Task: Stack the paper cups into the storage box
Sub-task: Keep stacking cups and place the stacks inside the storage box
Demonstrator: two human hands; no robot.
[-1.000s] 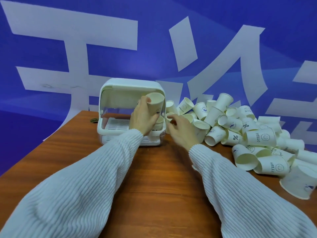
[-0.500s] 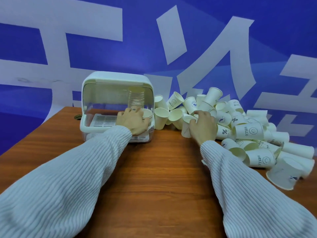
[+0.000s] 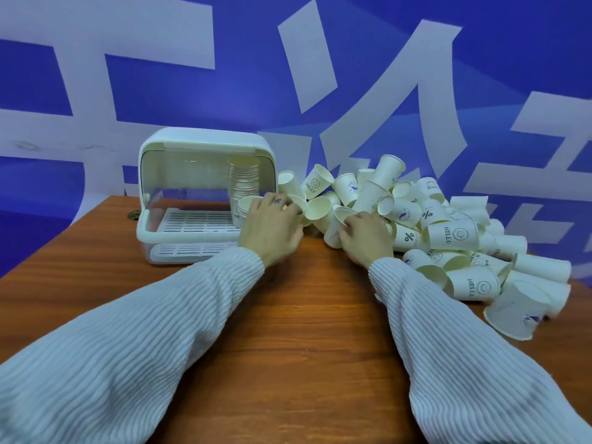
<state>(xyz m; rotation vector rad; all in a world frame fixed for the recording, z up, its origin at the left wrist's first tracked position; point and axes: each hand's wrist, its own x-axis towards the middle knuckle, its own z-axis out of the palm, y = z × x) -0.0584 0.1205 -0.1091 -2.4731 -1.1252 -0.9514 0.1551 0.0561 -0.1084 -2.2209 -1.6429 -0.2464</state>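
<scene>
The white storage box (image 3: 166,232) stands on the table at the left with its clear lid raised. Inside it on the right are a tall stack of paper cups (image 3: 244,181) and a shorter cup stack (image 3: 245,211) in front. My left hand (image 3: 272,230) is at the box's right front corner, its fingers loosely bent and touching a loose cup (image 3: 296,200) beside the box. My right hand (image 3: 365,240) grips a tilted paper cup (image 3: 336,224) at the near left edge of the cup pile (image 3: 448,232).
The loose cups spread in a heap over the right half of the wooden table (image 3: 304,315), reaching its right edge. A blue wall with large white shapes stands close behind. A small dark object (image 3: 134,215) lies left of the box.
My left hand lowered its cup onto the stack in the box, let go and moved right toward the pile. My right hand moved right into the pile and took hold of a cup.
</scene>
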